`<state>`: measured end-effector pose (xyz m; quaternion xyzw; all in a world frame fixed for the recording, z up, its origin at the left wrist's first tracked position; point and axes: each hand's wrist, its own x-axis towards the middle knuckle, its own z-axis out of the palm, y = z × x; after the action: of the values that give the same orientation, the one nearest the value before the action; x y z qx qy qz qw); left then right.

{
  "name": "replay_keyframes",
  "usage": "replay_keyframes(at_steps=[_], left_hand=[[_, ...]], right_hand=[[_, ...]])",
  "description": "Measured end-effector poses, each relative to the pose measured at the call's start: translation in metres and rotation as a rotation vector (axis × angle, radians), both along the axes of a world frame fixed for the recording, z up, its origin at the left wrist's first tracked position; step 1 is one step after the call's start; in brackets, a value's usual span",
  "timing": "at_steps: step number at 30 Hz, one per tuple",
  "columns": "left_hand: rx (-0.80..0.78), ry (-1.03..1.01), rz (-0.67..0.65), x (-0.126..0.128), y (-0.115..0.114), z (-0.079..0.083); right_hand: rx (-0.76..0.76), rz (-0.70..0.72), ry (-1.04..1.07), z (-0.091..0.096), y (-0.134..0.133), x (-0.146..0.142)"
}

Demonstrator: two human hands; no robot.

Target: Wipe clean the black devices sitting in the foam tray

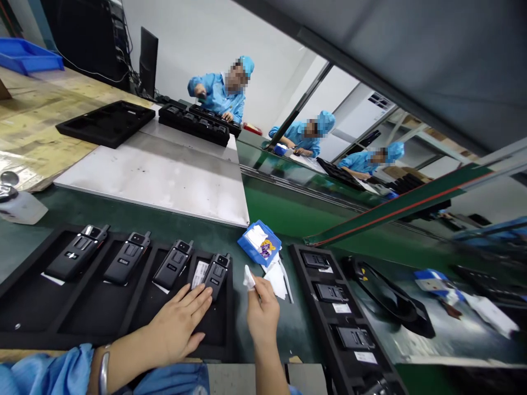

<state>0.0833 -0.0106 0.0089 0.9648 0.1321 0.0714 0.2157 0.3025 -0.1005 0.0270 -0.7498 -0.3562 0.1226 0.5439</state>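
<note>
My left hand lies flat with fingers stretched out on a black foam tray, its fingertips touching the rightmost of several black handheld radios. My right hand is closed in a pinch on a small white wipe, held just right of that radio. More white wipes lie on the green mat beside an open blue wipe packet.
A second black tray of radios runs along the right. A steel plate and an empty black tray lie beyond. A clear bottle stands far left. Three people in blue coats work along the conveyor.
</note>
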Motion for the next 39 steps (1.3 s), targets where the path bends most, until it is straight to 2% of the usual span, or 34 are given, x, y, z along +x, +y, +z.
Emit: replay_keyframes(at_steps=[3,7,10,12,15,18,22,27,30,35,39], left_hand=[[-0.112,-0.138,0.045,0.0,0.006,-0.003],[-0.493,-0.37,0.261,-0.003,0.013,-0.002],[-0.858,-0.489,0.428,-0.009,0.016,0.005],[-1.062,-0.559,0.467,-0.014,0.017,0.013],[-1.235,-0.65,0.512,-0.022,0.018,0.023],[-1.269,-0.718,0.615,-0.034,0.02,0.028],[-1.185,-0.737,0.732,-0.057,0.02,0.024],[-1.147,-0.728,0.805,-0.087,0.017,0.013],[-1.121,-0.751,0.852,-0.105,0.019,0.011],[-1.004,-0.82,0.874,-0.135,0.029,0.018],[-0.894,-0.728,0.892,-0.161,0.033,0.018]], right_hand=[[0.158,0.127,0.678,0.005,-0.001,-0.026],[0.262,0.298,1.313,0.009,0.003,-0.066],[0.24,0.346,1.422,0.01,0.006,-0.086],[0.208,0.375,1.424,0.011,0.008,-0.096],[0.151,0.423,1.389,0.012,0.012,-0.11],[0.112,0.472,1.333,0.009,0.014,-0.124],[0.052,0.463,1.175,-0.003,0.02,-0.138],[-0.08,0.433,0.659,-0.019,0.043,-0.16],[-0.031,0.469,0.319,-0.019,0.057,-0.18],[0.133,0.604,-0.351,-0.011,0.072,-0.214],[0.135,0.67,-0.608,-0.009,0.084,-0.227]])
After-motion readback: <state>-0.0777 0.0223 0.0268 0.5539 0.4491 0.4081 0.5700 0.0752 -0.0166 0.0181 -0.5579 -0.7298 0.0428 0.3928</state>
